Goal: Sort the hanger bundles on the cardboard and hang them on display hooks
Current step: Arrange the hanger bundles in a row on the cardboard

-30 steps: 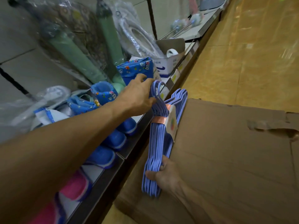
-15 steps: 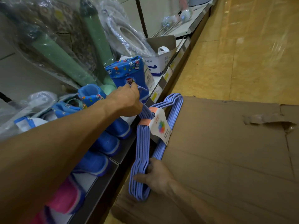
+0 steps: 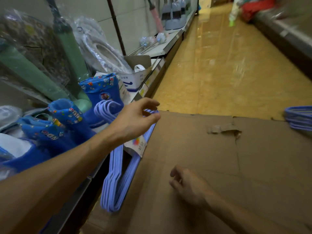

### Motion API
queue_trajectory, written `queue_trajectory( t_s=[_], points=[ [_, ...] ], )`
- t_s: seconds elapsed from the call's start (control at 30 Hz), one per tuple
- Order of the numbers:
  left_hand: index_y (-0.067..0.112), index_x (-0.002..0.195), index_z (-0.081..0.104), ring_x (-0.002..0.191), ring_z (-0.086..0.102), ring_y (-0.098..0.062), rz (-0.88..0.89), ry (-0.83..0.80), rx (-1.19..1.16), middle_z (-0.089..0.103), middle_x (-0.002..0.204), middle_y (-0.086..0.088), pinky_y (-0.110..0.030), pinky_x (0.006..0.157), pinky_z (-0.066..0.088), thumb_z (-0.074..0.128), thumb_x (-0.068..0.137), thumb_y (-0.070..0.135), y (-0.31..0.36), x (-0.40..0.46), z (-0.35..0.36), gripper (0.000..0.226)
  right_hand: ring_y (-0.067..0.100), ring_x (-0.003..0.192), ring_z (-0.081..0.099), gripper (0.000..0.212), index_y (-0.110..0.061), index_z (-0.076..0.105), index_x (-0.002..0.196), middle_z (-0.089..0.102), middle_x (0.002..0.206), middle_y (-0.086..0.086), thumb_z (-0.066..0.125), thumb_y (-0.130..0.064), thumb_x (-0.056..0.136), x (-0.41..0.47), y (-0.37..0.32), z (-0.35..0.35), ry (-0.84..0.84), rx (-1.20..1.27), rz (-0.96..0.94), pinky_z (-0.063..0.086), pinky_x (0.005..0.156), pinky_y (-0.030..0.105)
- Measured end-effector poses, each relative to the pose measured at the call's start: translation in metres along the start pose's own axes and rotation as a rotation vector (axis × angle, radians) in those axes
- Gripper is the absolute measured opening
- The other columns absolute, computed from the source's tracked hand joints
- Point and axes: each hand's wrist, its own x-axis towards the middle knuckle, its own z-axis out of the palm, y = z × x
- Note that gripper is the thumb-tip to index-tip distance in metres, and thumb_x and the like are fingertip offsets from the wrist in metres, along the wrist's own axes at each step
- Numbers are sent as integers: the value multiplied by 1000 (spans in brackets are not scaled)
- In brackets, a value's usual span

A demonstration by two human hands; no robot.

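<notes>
A bundle of light-blue hangers with a white label leans against the shelf front at the left edge of the flat cardboard. Its hooks rest up by the blue boots. My left hand hovers over the bundle's upper end with fingers loosely curled; no grip on it shows. My right hand is low over the cardboard, loosely curled and holding nothing, apart from the bundle. A second blue hanger bundle lies at the cardboard's far right edge.
On the left, a low shelf holds blue children's boots, green wrapped rolls, plastic-wrapped goods and a white box. A yellow tiled aisle runs ahead, with another shelf on the right.
My right hand has let go of the bundle's lower end and moved right onto the cardboard. My left hand has loosened and shifted right. The view has tilted up the aisle.
</notes>
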Motion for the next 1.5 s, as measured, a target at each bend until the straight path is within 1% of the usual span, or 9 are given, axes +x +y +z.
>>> queue_trajectory(
  t_s=[0.13,0.4,0.63,0.73,0.9,1.13,1.23,1.3,1.5],
  points=[
    [33,126,59,100,69,-7,25,-49,-334,70,112,11,-28,87,56,66,92,26,32,-23,20,36,12,96,61,19,-32,59,107,64,102,-11,51,-44,93,-41,26,-26,34,-70,5,52,88,33],
    [27,124,60,93,71,-15,15,-120,-573,72,106,0,-33,80,59,62,88,26,89,-30,64,36,20,104,62,23,-29,59,111,67,112,-5,48,-41,94,-109,69,-72,95,-131,43,52,90,34],
    [25,124,62,93,71,-23,51,-237,-675,73,104,-2,-41,82,56,66,76,33,138,-26,110,49,20,106,62,21,-26,61,111,67,115,-2,51,-36,96,-162,107,-116,246,-166,142,49,87,31],
    [23,123,62,92,71,-25,73,-280,-720,73,100,-3,-40,81,57,73,84,26,159,-23,125,41,20,105,61,21,-25,61,111,67,114,-2,51,-36,96,-182,119,-131,302,-181,202,50,87,32],
    [23,116,64,85,72,-23,91,-289,-764,74,95,-3,-39,77,58,61,95,13,194,-14,139,24,23,100,62,22,-23,64,109,68,110,1,51,-34,94,-207,133,-153,420,-160,324,53,86,37],
    [16,117,64,76,70,-21,90,-349,-864,74,89,-5,-37,74,57,59,96,13,225,-13,141,21,24,98,64,23,-20,68,102,70,107,4,50,-28,91,-228,126,-179,549,-193,453,54,83,39],
    [14,118,64,73,70,-19,125,-399,-842,74,84,-2,-32,67,56,59,96,13,239,-8,141,22,27,102,64,28,-23,66,107,68,113,4,47,-31,88,-233,120,-198,554,-217,477,55,86,43],
    [14,118,64,75,70,-21,150,-406,-841,74,83,-1,-34,69,55,59,96,13,251,-3,139,23,28,102,64,31,-24,65,108,68,114,4,45,-34,86,-236,120,-215,563,-240,493,54,88,46],
    [16,119,64,81,69,-23,177,-363,-921,71,95,-7,-37,75,56,58,97,15,273,7,134,23,22,87,64,12,-18,62,96,66,95,4,51,-21,93,-236,148,-273,665,-246,570,57,81,44]
  ],
)
